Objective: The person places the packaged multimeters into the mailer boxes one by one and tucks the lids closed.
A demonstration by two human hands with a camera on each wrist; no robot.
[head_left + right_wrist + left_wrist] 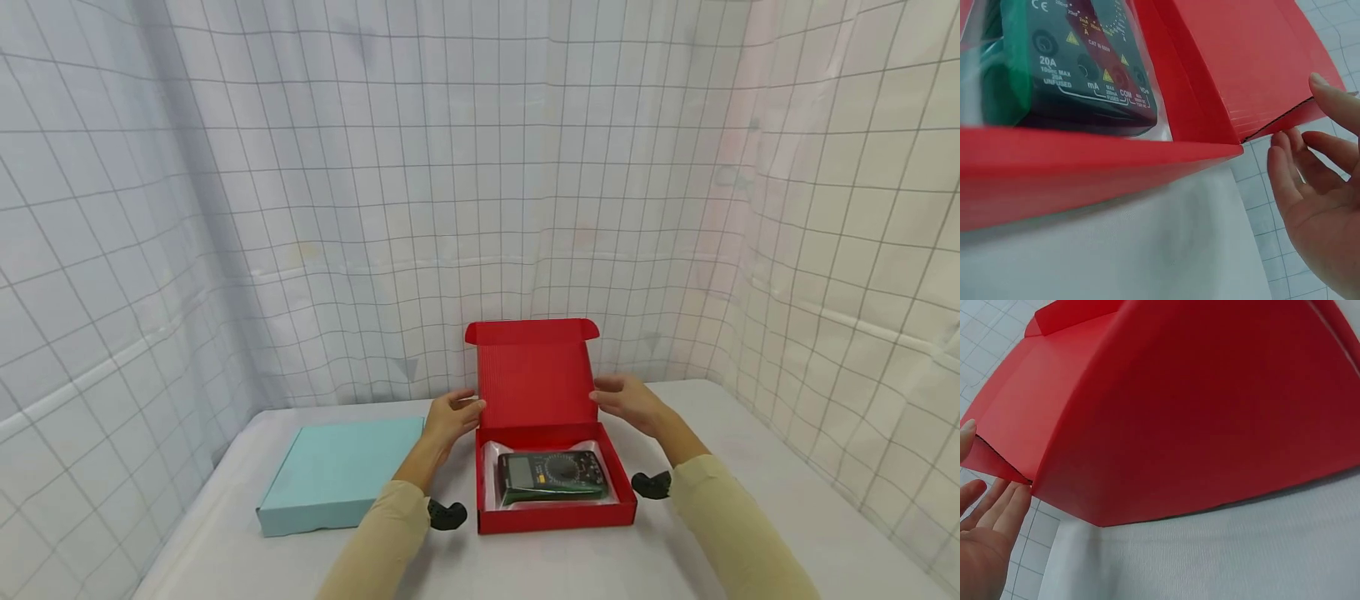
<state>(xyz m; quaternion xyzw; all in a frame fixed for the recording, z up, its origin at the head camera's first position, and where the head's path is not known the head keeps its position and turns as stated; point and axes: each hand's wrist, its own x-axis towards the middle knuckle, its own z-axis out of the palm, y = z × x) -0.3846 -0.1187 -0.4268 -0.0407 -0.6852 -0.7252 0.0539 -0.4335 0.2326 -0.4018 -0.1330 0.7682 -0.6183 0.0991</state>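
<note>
Head view: left grip [452,418] and right grip [632,404] pinch red lid [536,385] between them, multimeter [553,477] below

On the white cloth-covered surface [555,567], a flat light-blue rectangular box [352,467] lies near the left edge. Right of it sits a red cardboard box [555,522] with a black-and-green plastic multimeter [555,478] inside; the box's lid [536,383] rises behind, toward the far edge, left grip [452,418] at the lid's left side, right grip [632,403] at its right. A white gridded curtain [487,183] hangs beyond the far edge.
</note>
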